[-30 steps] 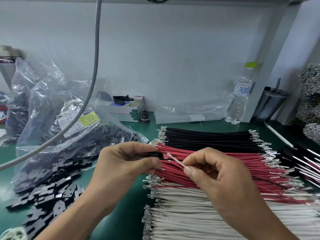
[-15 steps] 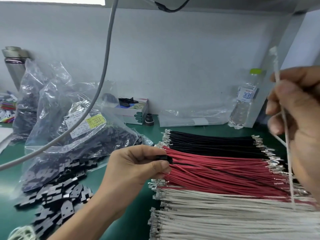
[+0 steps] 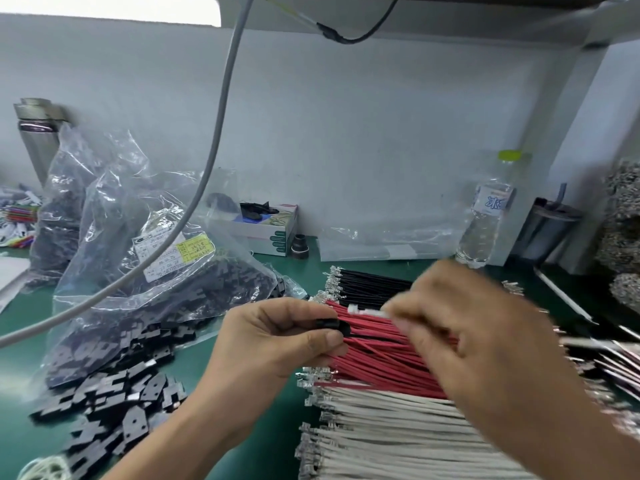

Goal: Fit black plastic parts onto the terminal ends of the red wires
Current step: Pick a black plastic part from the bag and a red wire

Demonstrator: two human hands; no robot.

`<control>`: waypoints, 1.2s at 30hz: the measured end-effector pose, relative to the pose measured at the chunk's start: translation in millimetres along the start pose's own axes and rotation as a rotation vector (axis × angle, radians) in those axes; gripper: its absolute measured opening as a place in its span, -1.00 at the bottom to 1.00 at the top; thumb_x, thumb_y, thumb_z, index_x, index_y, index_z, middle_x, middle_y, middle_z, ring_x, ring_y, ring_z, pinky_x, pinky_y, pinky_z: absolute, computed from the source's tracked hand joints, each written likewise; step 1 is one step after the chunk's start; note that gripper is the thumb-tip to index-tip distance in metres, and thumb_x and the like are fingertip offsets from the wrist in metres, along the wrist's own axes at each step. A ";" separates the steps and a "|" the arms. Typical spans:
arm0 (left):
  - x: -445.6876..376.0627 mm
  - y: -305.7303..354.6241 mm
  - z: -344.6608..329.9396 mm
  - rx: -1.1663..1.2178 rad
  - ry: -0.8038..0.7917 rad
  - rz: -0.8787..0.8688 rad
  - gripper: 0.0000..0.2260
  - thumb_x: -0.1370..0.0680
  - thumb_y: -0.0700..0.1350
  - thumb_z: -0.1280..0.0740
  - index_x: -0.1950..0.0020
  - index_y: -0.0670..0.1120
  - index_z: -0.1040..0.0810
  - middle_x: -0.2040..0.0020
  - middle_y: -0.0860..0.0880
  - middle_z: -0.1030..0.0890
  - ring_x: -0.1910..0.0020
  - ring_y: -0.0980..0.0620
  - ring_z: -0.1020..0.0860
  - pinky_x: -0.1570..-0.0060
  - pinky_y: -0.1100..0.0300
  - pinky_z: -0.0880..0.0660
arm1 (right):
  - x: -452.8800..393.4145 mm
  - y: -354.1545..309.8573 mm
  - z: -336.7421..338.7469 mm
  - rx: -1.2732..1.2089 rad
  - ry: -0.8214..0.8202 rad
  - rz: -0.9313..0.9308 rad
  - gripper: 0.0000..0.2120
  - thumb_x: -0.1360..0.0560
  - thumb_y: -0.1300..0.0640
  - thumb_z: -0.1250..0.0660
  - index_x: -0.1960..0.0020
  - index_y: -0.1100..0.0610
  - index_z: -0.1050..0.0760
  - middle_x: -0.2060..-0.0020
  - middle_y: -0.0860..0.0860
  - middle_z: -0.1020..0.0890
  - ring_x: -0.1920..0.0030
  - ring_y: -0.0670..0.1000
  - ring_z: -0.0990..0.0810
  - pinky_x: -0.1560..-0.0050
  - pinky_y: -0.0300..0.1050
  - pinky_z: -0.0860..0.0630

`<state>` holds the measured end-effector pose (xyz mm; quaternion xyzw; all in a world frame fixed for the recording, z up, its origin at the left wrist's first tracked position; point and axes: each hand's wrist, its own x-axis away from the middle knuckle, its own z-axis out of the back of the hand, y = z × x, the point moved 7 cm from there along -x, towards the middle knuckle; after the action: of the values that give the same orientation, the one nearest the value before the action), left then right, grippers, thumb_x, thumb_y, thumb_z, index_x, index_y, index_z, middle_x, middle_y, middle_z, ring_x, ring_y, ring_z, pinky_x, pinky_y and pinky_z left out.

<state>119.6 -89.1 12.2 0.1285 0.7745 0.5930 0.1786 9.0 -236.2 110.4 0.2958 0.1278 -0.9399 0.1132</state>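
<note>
My left hand (image 3: 277, 337) pinches a small black plastic part (image 3: 334, 325) between thumb and fingers, just left of the red wires (image 3: 377, 358) that lie in a row on the green bench. My right hand (image 3: 478, 337), blurred by motion, pinches a white wire (image 3: 367, 311) whose terminal end points left toward the black part, a short gap away. Black wires (image 3: 367, 284) lie behind the red ones and white wires (image 3: 388, 434) in front. Loose black plastic parts (image 3: 114, 400) spill from a clear bag (image 3: 149, 282) at the left.
A second clear bag (image 3: 65, 209) and a metal flask (image 3: 38, 133) stand at far left. A small box (image 3: 266, 230), a water bottle (image 3: 485, 220) and a dark cup (image 3: 547, 230) line the back wall. A grey cable (image 3: 207, 161) hangs across the left. More wires lie at right (image 3: 609, 355).
My right hand has come down from high at the right with the white wire and now holds its end close to the black part. My left hand has kept its place.
</note>
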 end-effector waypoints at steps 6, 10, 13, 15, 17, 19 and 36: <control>0.0 1.3 1.9 -0.017 -0.017 -0.008 -0.74 -0.24 -0.25 -0.59 0.09 -0.19 -0.76 0.15 -0.30 -0.73 0.21 -0.20 -0.74 0.21 0.16 -0.67 | 20.9 15.1 -26.6 -0.066 0.208 -0.053 -0.83 -0.54 -0.02 -0.34 0.04 -0.03 -0.70 0.20 -0.18 -0.54 0.28 -0.17 -0.51 0.37 -0.25 -0.43; -1.2 0.8 2.7 -0.023 -0.018 -0.010 -0.75 -0.26 -0.27 -0.58 0.08 -0.20 -0.75 0.15 -0.31 -0.72 0.21 -0.20 -0.74 0.21 0.15 -0.67 | 22.6 14.7 -37.4 -0.044 0.194 -0.030 -0.77 -0.57 0.00 -0.27 0.02 0.00 -0.70 0.20 -0.15 -0.55 0.30 -0.14 -0.50 0.44 -0.18 -0.46; -0.4 0.8 0.9 -0.040 -0.029 -0.017 -0.75 -0.26 -0.27 -0.58 0.08 -0.21 -0.75 0.16 -0.32 -0.72 0.22 -0.20 -0.74 0.21 0.16 -0.66 | 23.0 13.9 -38.1 0.060 0.214 -0.001 -0.89 -0.53 0.15 -0.39 0.03 0.07 -0.70 0.22 -0.07 -0.56 0.32 -0.04 -0.50 0.50 -0.13 -0.46; 1.9 2.0 -1.5 -0.075 -0.045 -0.029 -0.75 -0.26 -0.26 -0.58 0.08 -0.19 -0.76 0.19 -0.32 -0.72 0.24 -0.20 -0.74 0.23 0.18 -0.65 | 25.6 12.0 -43.4 0.078 0.226 0.018 -0.90 -0.50 0.21 -0.40 0.04 0.12 -0.69 0.22 -0.04 -0.56 0.31 -0.01 -0.52 0.50 -0.08 -0.47; 3.3 3.1 -2.5 -0.095 -0.051 -0.040 -0.75 -0.23 -0.25 -0.59 0.10 -0.18 -0.76 0.21 -0.32 -0.71 0.26 -0.19 -0.74 0.24 0.19 -0.65 | 26.0 14.9 -45.5 -0.015 0.232 0.016 -0.87 -0.56 0.17 -0.35 0.03 0.13 -0.68 0.20 -0.05 -0.56 0.28 -0.03 -0.55 0.44 -0.05 -0.51; 4.3 5.7 -2.3 -0.117 -0.046 -0.059 -0.74 -0.20 -0.25 -0.59 0.13 -0.17 -0.77 0.23 -0.29 -0.72 0.29 -0.18 -0.73 0.24 0.19 -0.65 | 26.6 16.3 -47.3 -0.113 0.222 -0.010 -0.80 -0.59 0.09 -0.29 0.03 0.13 -0.68 0.19 -0.06 -0.56 0.26 -0.05 -0.56 0.38 -0.07 -0.53; 3.4 2.7 -3.9 -0.149 -0.098 0.005 -0.72 -0.20 -0.24 -0.61 0.11 -0.21 -0.76 0.23 -0.32 -0.71 0.31 -0.19 -0.72 0.25 0.10 -0.68 | 31.8 22.0 -55.0 -0.124 0.260 -0.002 -0.80 -0.60 0.04 -0.30 0.02 0.09 -0.67 0.15 -0.10 -0.57 0.21 -0.07 -0.56 0.30 -0.14 -0.51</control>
<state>114.8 -90.4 15.3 0.1457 0.7184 0.6423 0.2237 18.9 -244.4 44.4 0.4072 0.1994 -0.8842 0.1127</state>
